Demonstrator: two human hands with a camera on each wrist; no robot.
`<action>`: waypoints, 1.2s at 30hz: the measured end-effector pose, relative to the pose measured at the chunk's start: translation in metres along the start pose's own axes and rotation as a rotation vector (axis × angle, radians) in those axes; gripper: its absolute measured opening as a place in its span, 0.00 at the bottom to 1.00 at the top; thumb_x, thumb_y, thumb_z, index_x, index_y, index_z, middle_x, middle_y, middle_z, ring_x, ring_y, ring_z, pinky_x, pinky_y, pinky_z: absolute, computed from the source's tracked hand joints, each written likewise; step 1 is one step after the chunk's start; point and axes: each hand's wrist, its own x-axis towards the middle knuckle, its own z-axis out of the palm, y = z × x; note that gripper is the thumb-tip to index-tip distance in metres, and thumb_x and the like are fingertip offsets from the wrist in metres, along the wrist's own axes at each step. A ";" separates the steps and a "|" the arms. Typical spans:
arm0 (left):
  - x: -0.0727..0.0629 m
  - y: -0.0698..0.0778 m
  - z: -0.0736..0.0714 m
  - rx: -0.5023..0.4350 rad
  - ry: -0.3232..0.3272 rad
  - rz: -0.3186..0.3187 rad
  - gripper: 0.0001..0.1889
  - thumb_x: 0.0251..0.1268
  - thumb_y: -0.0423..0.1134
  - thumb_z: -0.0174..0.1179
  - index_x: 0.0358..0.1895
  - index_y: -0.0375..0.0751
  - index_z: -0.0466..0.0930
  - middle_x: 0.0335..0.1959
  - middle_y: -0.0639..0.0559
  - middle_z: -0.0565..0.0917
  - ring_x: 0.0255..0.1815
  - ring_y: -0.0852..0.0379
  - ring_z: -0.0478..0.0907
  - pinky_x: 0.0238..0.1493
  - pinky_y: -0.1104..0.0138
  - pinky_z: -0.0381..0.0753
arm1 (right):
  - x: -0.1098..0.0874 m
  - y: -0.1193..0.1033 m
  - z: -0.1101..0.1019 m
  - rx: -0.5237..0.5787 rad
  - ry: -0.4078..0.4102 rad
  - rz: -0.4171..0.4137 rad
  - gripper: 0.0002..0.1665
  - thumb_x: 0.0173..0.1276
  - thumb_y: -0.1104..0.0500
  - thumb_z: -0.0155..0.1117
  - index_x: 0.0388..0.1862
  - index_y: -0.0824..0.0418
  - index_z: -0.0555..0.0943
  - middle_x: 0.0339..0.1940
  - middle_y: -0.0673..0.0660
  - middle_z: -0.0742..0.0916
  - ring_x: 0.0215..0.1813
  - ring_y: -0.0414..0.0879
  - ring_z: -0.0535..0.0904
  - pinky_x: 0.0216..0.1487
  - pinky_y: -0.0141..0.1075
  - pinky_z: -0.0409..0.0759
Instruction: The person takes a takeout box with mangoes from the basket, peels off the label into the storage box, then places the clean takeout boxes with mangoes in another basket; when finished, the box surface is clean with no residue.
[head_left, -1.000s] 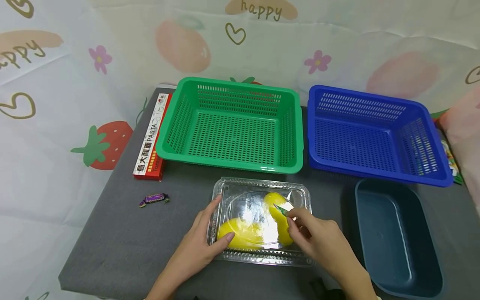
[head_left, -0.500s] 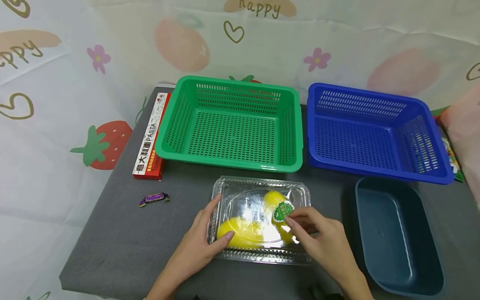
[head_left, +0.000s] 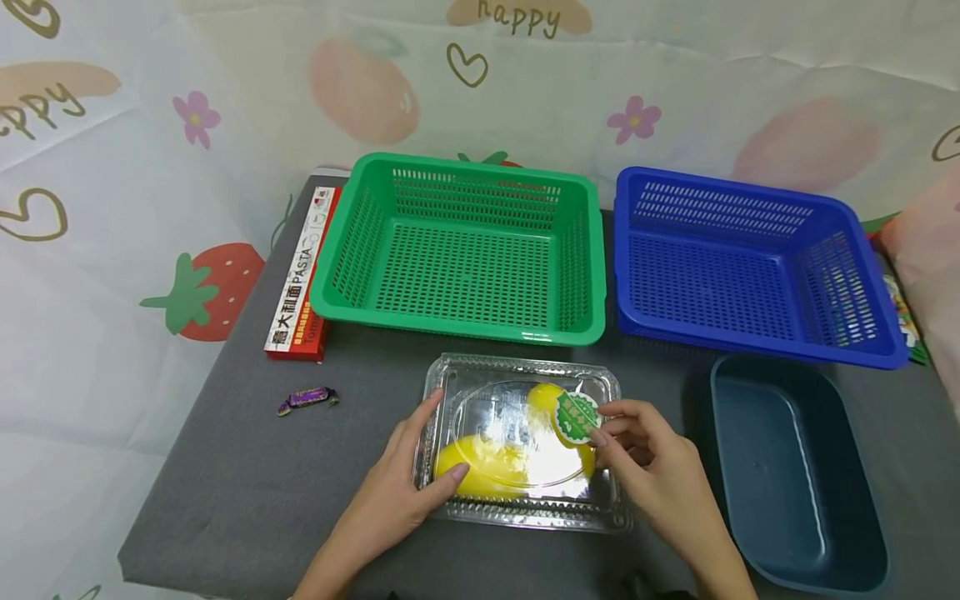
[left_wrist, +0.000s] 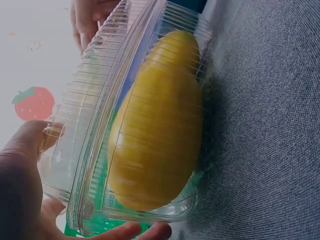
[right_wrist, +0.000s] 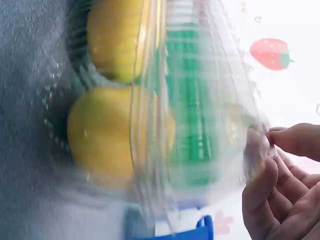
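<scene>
A clear plastic clamshell container (head_left: 517, 367) lies with its lid down on the grey table; yellow fruits that look like mangoes (left_wrist: 155, 120) show inside. My left hand (head_left: 397, 487) grips its left side, thumb over the lid and fingers along the side wall. Between thumb and forefinger, my right hand (head_left: 652, 458) pinches the edge of a round green and white sticker (head_left: 577, 417), which faces up over the right part of the lid. In the right wrist view, the container is blurred and the right fingertips (right_wrist: 267, 135) are right at the lid.
Behind the container stand a green basket (head_left: 457, 329) and a blue basket (head_left: 750, 337). A dark teal tub (head_left: 772, 467) is at the right. Left of the green basket lies a pasta box (head_left: 300, 275), with a purple-wrapped candy (head_left: 308, 397) nearer the front.
The sticker has turned from nearly edge-on to face up, and the right hand has shifted slightly to the right with it. The left hand and container stay in place.
</scene>
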 end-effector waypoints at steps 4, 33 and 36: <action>0.001 0.000 -0.001 -0.003 -0.001 -0.008 0.43 0.57 0.65 0.61 0.71 0.84 0.41 0.71 0.47 0.60 0.66 0.41 0.66 0.53 0.38 0.70 | -0.002 0.003 -0.016 -0.012 0.019 -0.001 0.16 0.68 0.63 0.62 0.54 0.57 0.76 0.34 0.50 0.85 0.29 0.37 0.81 0.28 0.31 0.80; -0.001 0.001 0.000 -0.009 -0.012 -0.012 0.42 0.57 0.67 0.59 0.70 0.86 0.41 0.72 0.48 0.59 0.67 0.39 0.65 0.52 0.36 0.69 | -0.013 0.150 -0.148 -0.278 -0.366 0.625 0.22 0.76 0.56 0.49 0.55 0.76 0.71 0.35 0.57 0.85 0.36 0.46 0.79 0.32 0.39 0.77; -0.002 0.001 -0.001 -0.014 -0.013 -0.014 0.42 0.57 0.67 0.59 0.70 0.86 0.41 0.72 0.48 0.59 0.67 0.39 0.64 0.52 0.36 0.69 | -0.007 0.152 -0.146 -0.275 -0.405 0.663 0.19 0.74 0.60 0.51 0.53 0.76 0.72 0.34 0.55 0.85 0.36 0.46 0.79 0.33 0.40 0.76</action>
